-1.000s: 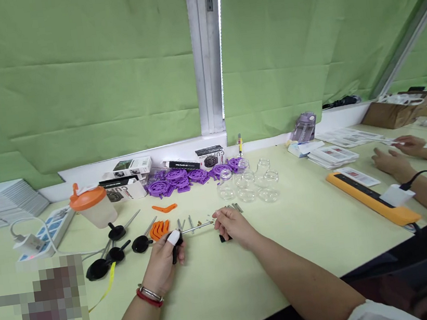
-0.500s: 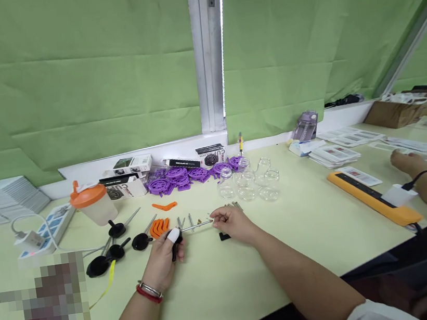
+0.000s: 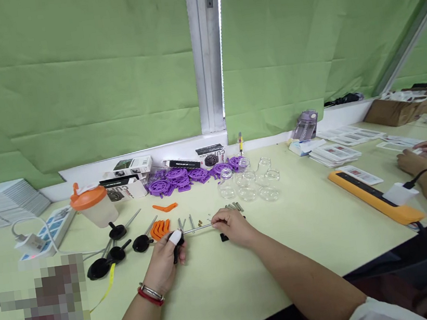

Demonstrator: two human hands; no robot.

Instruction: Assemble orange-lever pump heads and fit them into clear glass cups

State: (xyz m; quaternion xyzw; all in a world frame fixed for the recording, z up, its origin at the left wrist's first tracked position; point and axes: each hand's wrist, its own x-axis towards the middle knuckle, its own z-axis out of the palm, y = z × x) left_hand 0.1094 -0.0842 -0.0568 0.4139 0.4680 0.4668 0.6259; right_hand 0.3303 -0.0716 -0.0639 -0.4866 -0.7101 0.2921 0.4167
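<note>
My left hand, with a white cot on one fingertip, is closed around the black knob of a thin metal rod. The rod points right, just above the table. My right hand pinches at the rod's far tip; what it holds there is too small to make out. A small black piece lies under my right hand. Orange clips, small springs and loose pins lie close behind both hands.
More black-knobbed rods lie left. An orange-lidded cup, purple wheels, boxes and glass jars stand behind. A power strip sits far left. At right a co-worker's hands are near an orange bar and cards.
My hands have barely moved, the right staying at the rod's tip. The co-worker's hands at the right have shifted over the cards.
</note>
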